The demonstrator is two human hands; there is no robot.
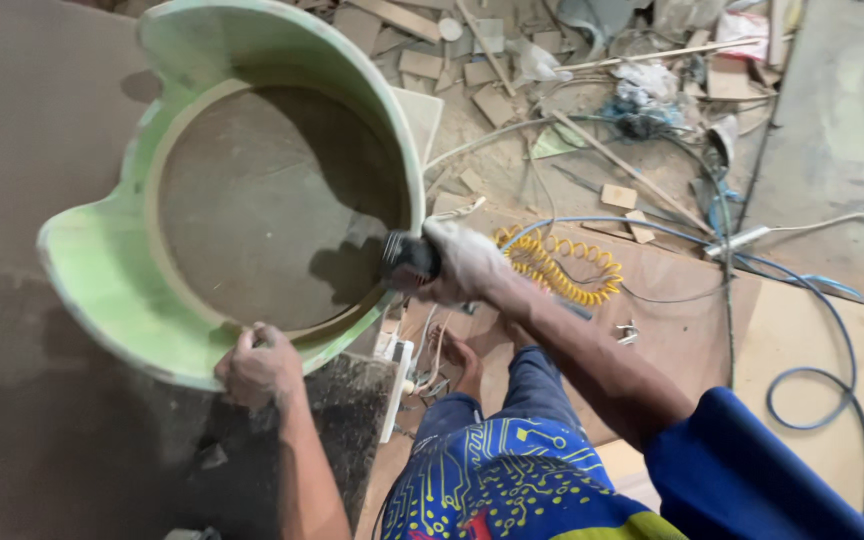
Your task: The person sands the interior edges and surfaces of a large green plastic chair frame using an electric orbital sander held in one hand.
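Note:
A large pale green curved form (102, 270) with a round opening stands on a dark workbench (32, 130). My left hand (257, 365) grips its near rim at the bottom edge. My right hand (462, 262) is wrapped around a small black power tool (410, 262), pressed against the rim's right side. My dusty right forearm reaches in from the lower right, with a blue sleeve at the elbow.
A yellow coiled air hose (562, 268) and blue hoses (832, 330) lie on the plywood floor at right. Wood offcuts, sticks and debris (512, 70) litter the floor beyond. My legs in patterned blue trousers (492, 470) and a bare foot (462, 360) are below.

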